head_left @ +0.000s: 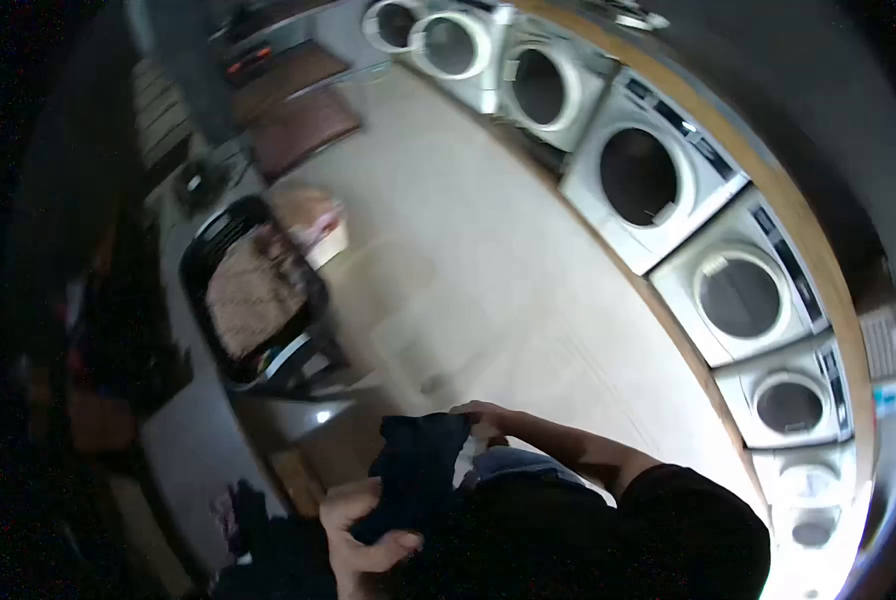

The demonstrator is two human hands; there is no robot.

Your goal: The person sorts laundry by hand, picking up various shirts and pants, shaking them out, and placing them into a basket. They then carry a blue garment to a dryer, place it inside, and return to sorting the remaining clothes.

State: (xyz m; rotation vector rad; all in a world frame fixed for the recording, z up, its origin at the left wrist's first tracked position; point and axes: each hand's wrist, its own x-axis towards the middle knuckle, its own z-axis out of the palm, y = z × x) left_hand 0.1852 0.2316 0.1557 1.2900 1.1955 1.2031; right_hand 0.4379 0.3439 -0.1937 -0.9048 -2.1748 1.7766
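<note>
In front of my body a dark navy garment hangs bunched between both hands. My left hand is closed on its lower left side, thumb pointing right. At the garment's upper right corner, my right hand is closed on the cloth, its fingers partly hidden and blurred. A patch of white shows beside the dark cloth, below my right hand. More dark clothing lies on the pale table, to the left of my left hand.
A black laundry basket full of beige fluffy fabric stands on the table's far part. Beyond it sits a light container with cloth inside. Several white front-loading machines line the right wall under a wooden shelf edge.
</note>
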